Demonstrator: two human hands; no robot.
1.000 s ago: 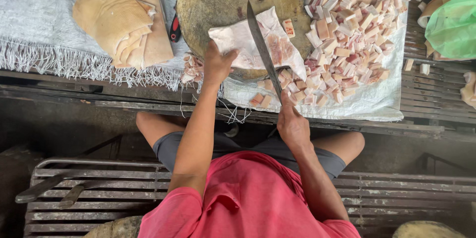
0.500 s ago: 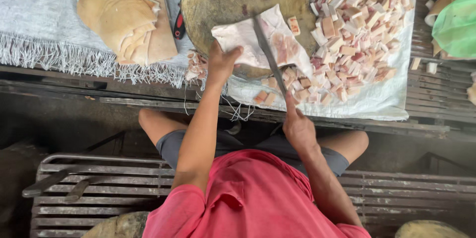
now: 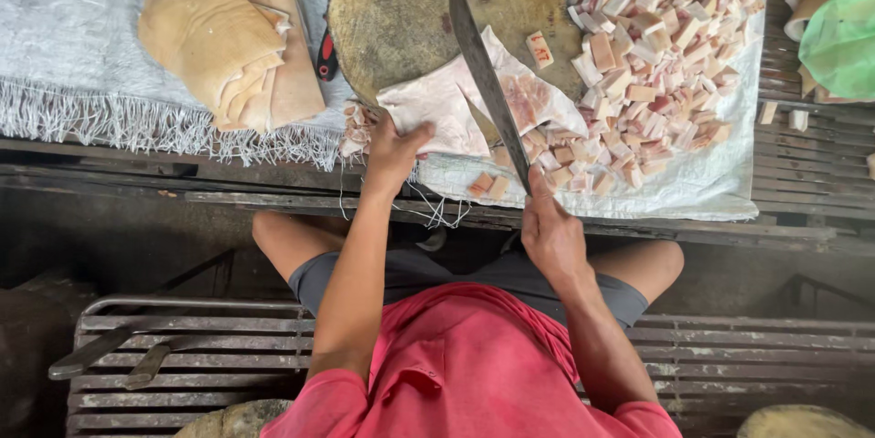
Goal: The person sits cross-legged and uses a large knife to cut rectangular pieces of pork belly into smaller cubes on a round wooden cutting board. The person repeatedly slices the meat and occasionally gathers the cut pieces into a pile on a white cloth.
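Ahead of the right hand (image 3: pixel 550 236), whose grip closes on the long knife (image 3: pixel 488 82), lies the pork slab (image 3: pixel 456 105), pinned by the left hand (image 3: pixel 394 148).

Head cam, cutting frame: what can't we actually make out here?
- Head view: the long dark knife's handle, hidden inside the right hand.
- Left hand: its fingertips, curled onto the pale slab of pork skin.
- Green plastic bag: cut off by right edge.
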